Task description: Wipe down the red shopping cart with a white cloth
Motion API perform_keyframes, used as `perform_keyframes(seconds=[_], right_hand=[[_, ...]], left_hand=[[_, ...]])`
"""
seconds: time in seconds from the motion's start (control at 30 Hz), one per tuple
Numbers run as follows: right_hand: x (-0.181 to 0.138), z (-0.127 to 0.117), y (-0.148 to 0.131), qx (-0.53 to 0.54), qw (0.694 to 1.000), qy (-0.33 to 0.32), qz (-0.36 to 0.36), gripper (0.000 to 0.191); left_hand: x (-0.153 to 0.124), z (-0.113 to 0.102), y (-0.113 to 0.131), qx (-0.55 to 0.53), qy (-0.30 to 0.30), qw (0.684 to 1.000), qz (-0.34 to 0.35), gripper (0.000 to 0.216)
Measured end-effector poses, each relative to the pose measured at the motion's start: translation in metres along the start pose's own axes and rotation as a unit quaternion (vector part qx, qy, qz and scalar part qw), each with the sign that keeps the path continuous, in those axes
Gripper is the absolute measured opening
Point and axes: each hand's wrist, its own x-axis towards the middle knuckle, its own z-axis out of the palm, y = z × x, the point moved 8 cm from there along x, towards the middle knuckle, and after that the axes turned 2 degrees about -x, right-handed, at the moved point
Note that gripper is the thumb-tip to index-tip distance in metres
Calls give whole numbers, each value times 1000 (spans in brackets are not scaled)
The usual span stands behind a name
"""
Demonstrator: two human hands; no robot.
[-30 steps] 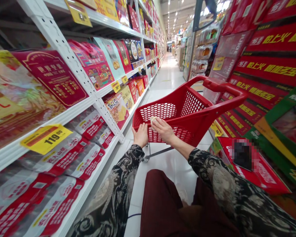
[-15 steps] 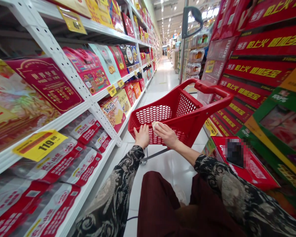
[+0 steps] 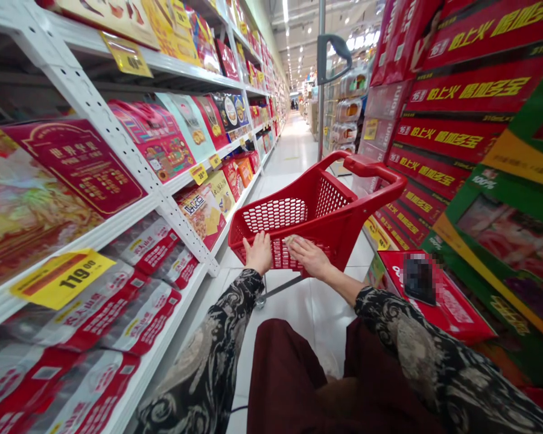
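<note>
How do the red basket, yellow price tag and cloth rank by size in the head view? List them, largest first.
1. Red basket
2. Yellow price tag, enlarged by nearness
3. Cloth, mostly covered by the right hand

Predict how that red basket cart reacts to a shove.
It likely rolls away easily: the red cart stands on a small wheel over smooth glossy floor. It is probably light, with nothing visible inside and perforated plastic walls. The walls may flex slightly under the left hand and right hand, and the raised handle could make it tippy.
</note>
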Motion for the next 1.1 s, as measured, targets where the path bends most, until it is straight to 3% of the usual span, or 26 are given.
perform_keyframes(seconds=[0.1,0.2,0.3,0.5,0.6,0.77,0.87,1.1], right_hand=[[15,-25,13,-15,998,49,28,32],[28,-41,32,-25,995,76,66,32],[25,-39,40,-17,997,59,55,31],[-18,-20,32,-4,999,3,48,32],[-29,-21,33,-5,998,-25,52,33],[-9,-71,62,-35,992,77,92,34],[-4,-86,81,-60,987,99,114,34],[-43,-60,75,-32,994,47,95,29]], left_hand=[[4,0,16,0,18,999,36,66],[7,5,24,-5,-6,999,39,67],[8,2,28,-12,-11,999,36,64],[8,-7,33,-6,6,1000,24,60],[10,-8,42,-12,7,999,32,62],[18,-12,71,-27,19,996,82,68],[21,-13,89,-28,15,995,99,69],[22,-24,101,-29,36,994,98,61]])
